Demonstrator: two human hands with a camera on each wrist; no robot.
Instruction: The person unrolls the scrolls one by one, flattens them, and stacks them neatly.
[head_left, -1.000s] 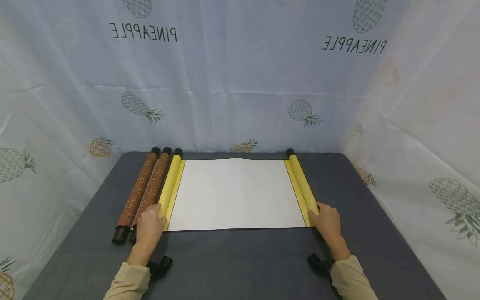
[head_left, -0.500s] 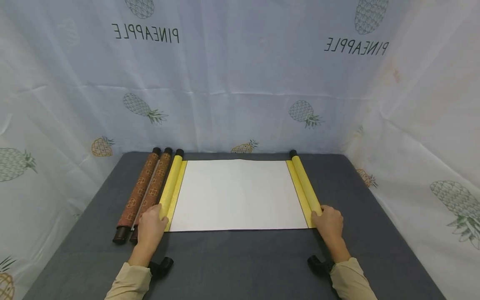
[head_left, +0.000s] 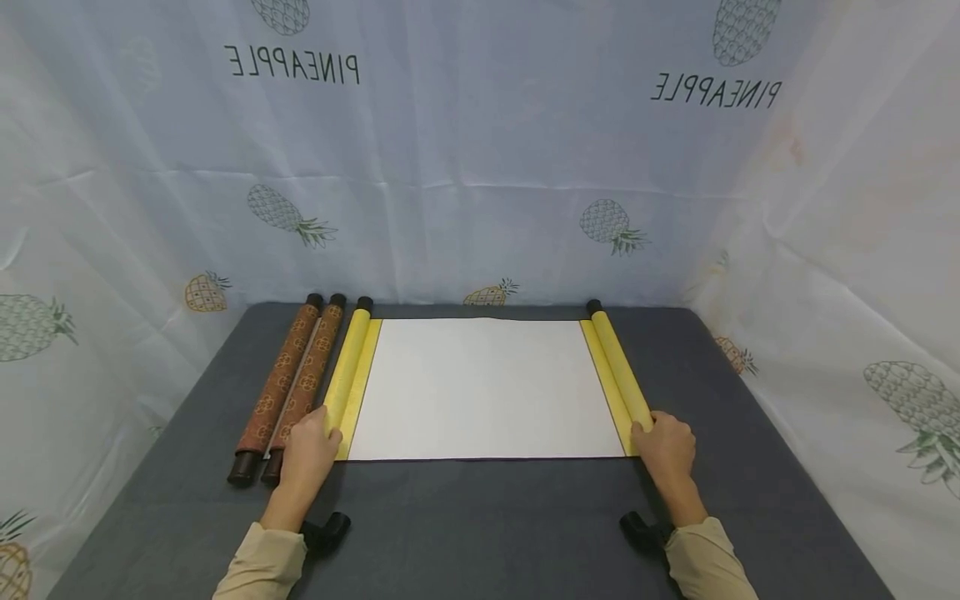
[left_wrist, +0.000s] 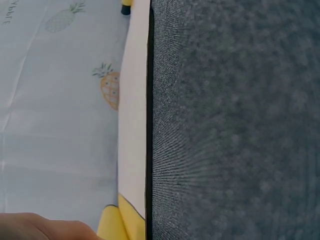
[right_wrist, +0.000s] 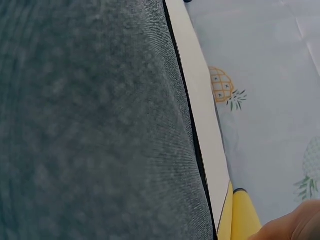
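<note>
A yellow-bordered scroll lies unrolled on the dark grey table, its blank white sheet facing up between two yellow rolled ends. My left hand grips the near part of the left yellow roll. At the other side, my right hand holds the near part of the right yellow roll. Black knobs cap the far ends of both rolls; the near ends are hidden by the hands. Only a bit of the left hand shows in the left wrist view, and a bit of the right hand in the right wrist view.
Two rolled brown patterned scrolls, an outer one and an inner one, lie side by side left of the left hand. Behind the grey table hangs a pale curtain printed with pineapples, which also encloses both sides.
Both hands and the unrolled scroll have shifted slightly to the right, the right roll a little more than the left. A wider gap shows between the left roll and the brown scrolls.
</note>
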